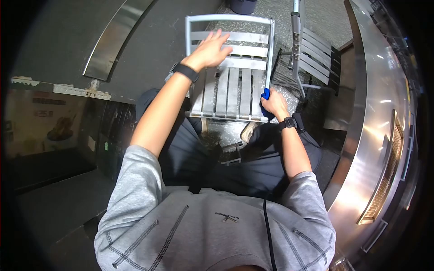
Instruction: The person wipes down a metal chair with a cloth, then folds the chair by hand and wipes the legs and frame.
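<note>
In front of my knees stands a small chair [220, 90] with a pale metal frame and light woven straps across its seat and back. My left hand [210, 50] is open, fingers spread, over the back straps on the chair's left half. A blue cloth [266, 95] is bunched in my right hand [275, 104], whose fingers close around it at the chair's right side rail. Part of the cloth is hidden behind those fingers.
A second strapped chair [316, 56] stands to the right, beside a curved stainless steel counter [361, 131]. A dark bucket [243, 5] sits at the far top. On the left runs a dark wall panel [149, 49] with a metal strip [110, 43].
</note>
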The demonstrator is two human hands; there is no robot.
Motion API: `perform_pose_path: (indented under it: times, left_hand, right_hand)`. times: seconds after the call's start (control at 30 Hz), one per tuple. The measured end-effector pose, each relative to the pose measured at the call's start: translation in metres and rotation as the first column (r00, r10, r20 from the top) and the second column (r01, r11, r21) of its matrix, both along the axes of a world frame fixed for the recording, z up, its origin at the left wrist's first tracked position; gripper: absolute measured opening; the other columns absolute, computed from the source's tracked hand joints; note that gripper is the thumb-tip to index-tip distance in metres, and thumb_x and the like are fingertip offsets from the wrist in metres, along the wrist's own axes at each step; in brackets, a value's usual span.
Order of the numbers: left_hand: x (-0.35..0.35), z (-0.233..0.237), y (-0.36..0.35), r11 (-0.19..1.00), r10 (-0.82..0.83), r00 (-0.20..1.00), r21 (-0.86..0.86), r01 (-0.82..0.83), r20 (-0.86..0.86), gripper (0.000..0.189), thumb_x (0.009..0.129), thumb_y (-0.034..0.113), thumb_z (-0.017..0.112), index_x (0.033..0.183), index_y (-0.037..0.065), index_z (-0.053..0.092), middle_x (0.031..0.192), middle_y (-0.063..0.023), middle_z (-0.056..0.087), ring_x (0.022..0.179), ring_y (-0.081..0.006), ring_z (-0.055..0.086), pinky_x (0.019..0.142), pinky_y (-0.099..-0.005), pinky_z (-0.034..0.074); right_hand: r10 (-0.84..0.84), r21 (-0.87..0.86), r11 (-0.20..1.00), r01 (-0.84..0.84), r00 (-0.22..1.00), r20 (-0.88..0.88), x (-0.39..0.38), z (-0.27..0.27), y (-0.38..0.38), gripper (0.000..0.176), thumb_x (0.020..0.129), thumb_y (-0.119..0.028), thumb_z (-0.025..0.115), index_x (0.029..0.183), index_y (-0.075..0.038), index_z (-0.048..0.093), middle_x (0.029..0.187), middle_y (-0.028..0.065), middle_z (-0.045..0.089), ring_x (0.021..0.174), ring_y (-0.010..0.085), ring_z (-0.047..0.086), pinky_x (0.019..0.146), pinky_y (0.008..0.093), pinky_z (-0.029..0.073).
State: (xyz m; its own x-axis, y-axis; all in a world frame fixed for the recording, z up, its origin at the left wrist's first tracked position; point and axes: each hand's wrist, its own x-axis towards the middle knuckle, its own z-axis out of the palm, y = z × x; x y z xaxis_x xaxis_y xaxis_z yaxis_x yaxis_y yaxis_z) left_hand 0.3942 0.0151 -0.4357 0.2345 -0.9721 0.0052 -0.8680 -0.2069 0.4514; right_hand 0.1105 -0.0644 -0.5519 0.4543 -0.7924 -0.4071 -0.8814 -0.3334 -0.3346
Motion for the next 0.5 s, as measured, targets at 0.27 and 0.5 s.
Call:
perform_pose_path:
  times: [0.27, 0.5]
  left_hand:
    - [0.019, 0.004, 0.055, 0.976, 0.047, 0.959, 0.219, 0.016, -0.279, 0.063, 0.092, 0.048, 0.06, 0.137, 0.004, 0.053, 0.131, -0.0238, 0.058, 0.123, -0.0344, 0.056, 0.1, -0.0399, 0.046]
    - [-0.052, -0.002, 0.033, 0.946, -0.307, 0.79, -0.259, 0.194, -0.531, 0.116, 0.079, 0.044, 0.08, 0.154, -0.002, 0.004, 0.154, -0.0275, 0.028, 0.142, -0.0355, 0.032, 0.11, -0.042, 0.038]
  right_hand:
    - [-0.106, -0.099, 0.985, 0.143, 0.946, 0.306, 0.033, 0.064, -0.011, 0.046, 0.082, -0.037, 0.066, 0.112, -0.003, 0.06, 0.099, 0.0265, 0.068, 0.098, 0.0436, 0.065, 0.086, 0.0482, 0.05]
    - [-0.585, 0.635, 0.764, -0.116, 0.291, 0.757, 0.082, 0.131, 0.014, 0.034, 0.097, -0.031, 0.062, 0.115, -0.003, 0.061, 0.105, 0.0044, 0.066, 0.091, 0.0123, 0.064, 0.08, 0.0283, 0.052]
